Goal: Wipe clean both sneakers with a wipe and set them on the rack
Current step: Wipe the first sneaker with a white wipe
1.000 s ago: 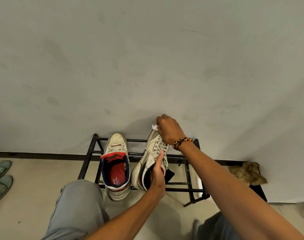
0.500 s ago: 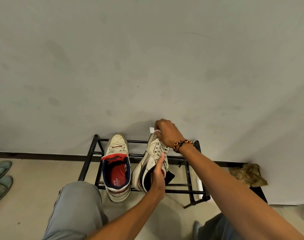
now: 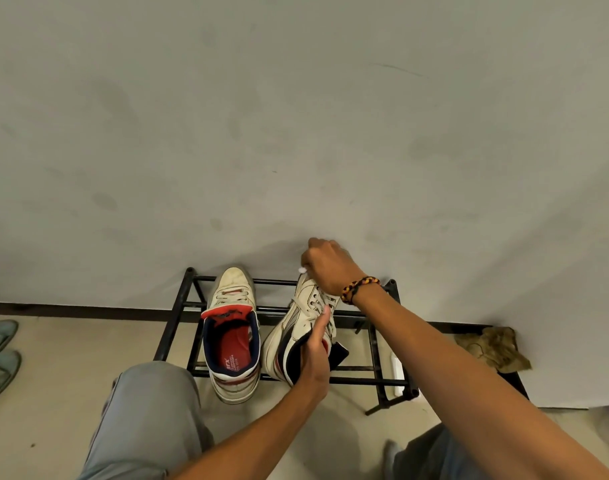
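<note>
My left hand (image 3: 313, 355) clamps the heel collar of the right sneaker (image 3: 296, 327), tilting it so the toe faces me; right hand (image 3: 327, 265) at 12 o'clock, fingers curled round the wipe (image 3: 302, 270), scrubs the toe; other sneaker (image 3: 232, 327) sits at 9 o'clock on the rack (image 3: 178, 320), prob. done.

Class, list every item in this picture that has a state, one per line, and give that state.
Left sneaker: upright on the rack, untouched.
Right sneaker: tilted on its side, held over the rack.
Left hand: grips the right sneaker's heel collar.
Right hand: curled round the wipe, at the toe.
Wipe: bunched, mostly hidden.
Rack: standing against the wall.
</note>
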